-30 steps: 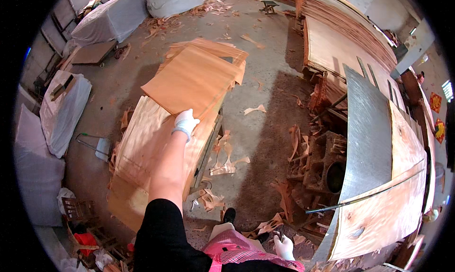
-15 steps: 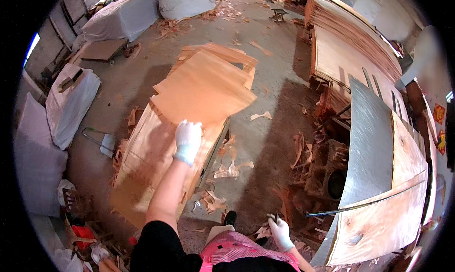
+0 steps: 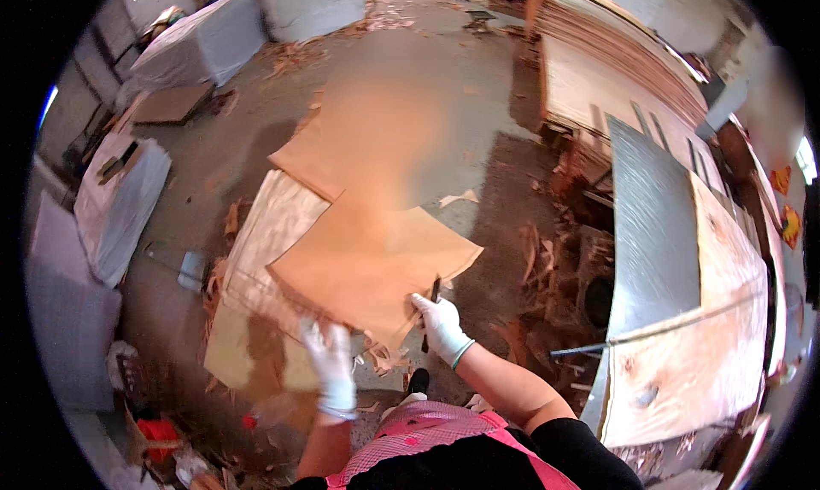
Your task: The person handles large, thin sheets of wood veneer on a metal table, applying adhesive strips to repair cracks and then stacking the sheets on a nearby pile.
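Orange sheet point(image 3: 367, 259) drawn nearer; right hand point(image 3: 442, 328) grips edge plus dark tool point(image 3: 436, 288); left hand point(image 3: 329, 355) blurred, hold unclear.

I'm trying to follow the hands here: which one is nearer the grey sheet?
Right. The right hand, holding a black tool, is left of the grey sheet with a gap between. The left hand is farther left.

One fisheye view, head-high, forward and down
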The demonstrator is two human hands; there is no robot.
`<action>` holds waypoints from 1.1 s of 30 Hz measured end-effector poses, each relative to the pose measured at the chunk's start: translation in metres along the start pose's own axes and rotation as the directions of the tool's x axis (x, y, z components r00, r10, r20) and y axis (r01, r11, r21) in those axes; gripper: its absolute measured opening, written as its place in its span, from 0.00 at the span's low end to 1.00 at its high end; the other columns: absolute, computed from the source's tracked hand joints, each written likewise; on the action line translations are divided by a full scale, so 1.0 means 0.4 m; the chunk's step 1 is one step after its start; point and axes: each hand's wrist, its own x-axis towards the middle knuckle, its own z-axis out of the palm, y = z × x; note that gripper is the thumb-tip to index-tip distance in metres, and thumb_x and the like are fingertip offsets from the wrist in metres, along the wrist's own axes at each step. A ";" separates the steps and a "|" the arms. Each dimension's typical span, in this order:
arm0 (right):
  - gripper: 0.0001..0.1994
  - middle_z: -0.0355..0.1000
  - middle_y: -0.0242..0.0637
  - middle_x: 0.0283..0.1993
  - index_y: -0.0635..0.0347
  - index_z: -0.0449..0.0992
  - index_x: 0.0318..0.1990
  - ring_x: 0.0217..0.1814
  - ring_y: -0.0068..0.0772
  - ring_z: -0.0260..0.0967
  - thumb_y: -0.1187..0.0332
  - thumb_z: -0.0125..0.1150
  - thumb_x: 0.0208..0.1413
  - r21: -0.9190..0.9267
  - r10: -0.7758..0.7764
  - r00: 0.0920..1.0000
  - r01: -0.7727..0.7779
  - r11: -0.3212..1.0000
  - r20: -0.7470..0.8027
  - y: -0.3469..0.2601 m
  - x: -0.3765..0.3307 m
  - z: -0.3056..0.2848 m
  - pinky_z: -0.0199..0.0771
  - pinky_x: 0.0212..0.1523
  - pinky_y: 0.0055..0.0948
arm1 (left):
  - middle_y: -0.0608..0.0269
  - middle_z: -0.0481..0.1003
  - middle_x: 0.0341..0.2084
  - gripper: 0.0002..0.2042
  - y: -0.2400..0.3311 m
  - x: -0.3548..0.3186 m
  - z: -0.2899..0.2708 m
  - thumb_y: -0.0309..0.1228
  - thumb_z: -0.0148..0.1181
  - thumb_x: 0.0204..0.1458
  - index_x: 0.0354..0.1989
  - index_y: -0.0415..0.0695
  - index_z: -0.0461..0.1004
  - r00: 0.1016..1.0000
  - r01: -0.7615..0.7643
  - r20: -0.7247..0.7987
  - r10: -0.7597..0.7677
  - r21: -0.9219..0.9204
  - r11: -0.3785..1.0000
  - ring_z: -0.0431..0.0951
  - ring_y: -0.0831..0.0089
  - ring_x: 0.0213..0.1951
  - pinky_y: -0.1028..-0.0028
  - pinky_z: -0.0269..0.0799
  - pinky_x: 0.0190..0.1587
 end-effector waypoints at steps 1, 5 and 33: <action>0.11 0.72 0.29 0.25 0.58 0.77 0.33 0.21 0.21 0.64 0.60 0.64 0.57 -0.065 0.011 1.000 -0.010 0.998 0.020 0.017 -0.011 -0.029 0.63 0.23 0.26 | 0.57 0.66 0.56 0.32 -0.011 0.038 -0.046 0.48 0.61 0.57 0.63 0.42 0.61 0.977 0.214 0.060 -0.206 -0.195 0.957 0.67 0.69 0.55 0.64 0.64 0.60; 0.14 0.71 0.27 0.26 0.59 0.77 0.32 0.23 0.21 0.64 0.57 0.64 0.58 -0.159 -0.110 0.993 0.115 0.981 0.043 0.007 -0.133 -0.082 0.65 0.25 0.27 | 0.63 0.74 0.53 0.24 0.068 0.063 0.001 0.48 0.56 0.60 0.59 0.47 0.69 0.823 0.563 0.373 -0.429 -0.426 0.708 0.74 0.68 0.53 0.65 0.72 0.54; 0.17 0.77 0.44 0.40 0.62 0.72 0.54 0.19 0.17 0.56 0.61 0.52 0.64 0.688 0.226 0.775 0.336 0.644 -0.590 0.657 -1.129 -1.316 0.53 0.16 0.18 | 0.43 0.78 0.36 0.26 0.294 -1.331 1.216 0.28 0.56 0.47 0.59 0.49 0.68 -0.502 -0.838 0.864 0.045 -0.499 0.224 0.77 0.46 0.41 0.55 0.73 0.43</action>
